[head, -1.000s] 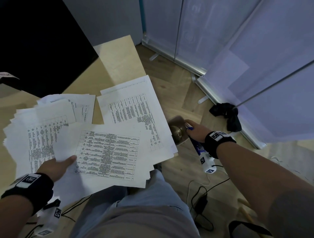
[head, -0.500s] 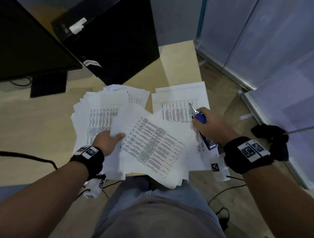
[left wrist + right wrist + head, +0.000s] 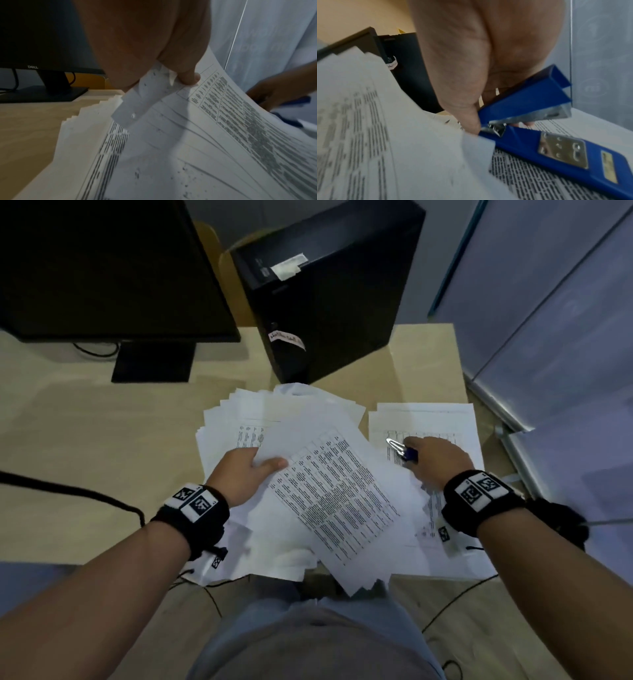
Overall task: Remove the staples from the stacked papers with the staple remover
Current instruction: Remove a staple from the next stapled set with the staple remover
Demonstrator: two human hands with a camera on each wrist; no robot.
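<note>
A fanned stack of printed papers (image 3: 337,501) tilts over the desk's front edge. My left hand (image 3: 263,465) pinches its upper-left corner, thumb on top; in the left wrist view the thumb (image 3: 187,77) presses a folded-back corner of the stack (image 3: 214,121). My right hand (image 3: 416,451) grips a blue staple remover (image 3: 409,454) with its metal tip pointing up-left, over a second pile of sheets (image 3: 428,419). In the right wrist view the staple remover (image 3: 539,140) lies low over printed sheets (image 3: 522,169), its two blue arms spread apart. Another pile of papers (image 3: 233,433) lies under my left hand.
A black monitor (image 3: 102,268) and a black computer tower (image 3: 325,292) stand at the back of the wooden desk (image 3: 85,446). A black cable (image 3: 85,494) crosses the desk at left. Pale partition panels (image 3: 565,320) rise at right. Cables (image 3: 455,604) trail on the floor below.
My right hand brought the staple remover up from beside the desk to over the right pile. My left hand kept its hold while the stack turned. The head view swung left toward the desk.
</note>
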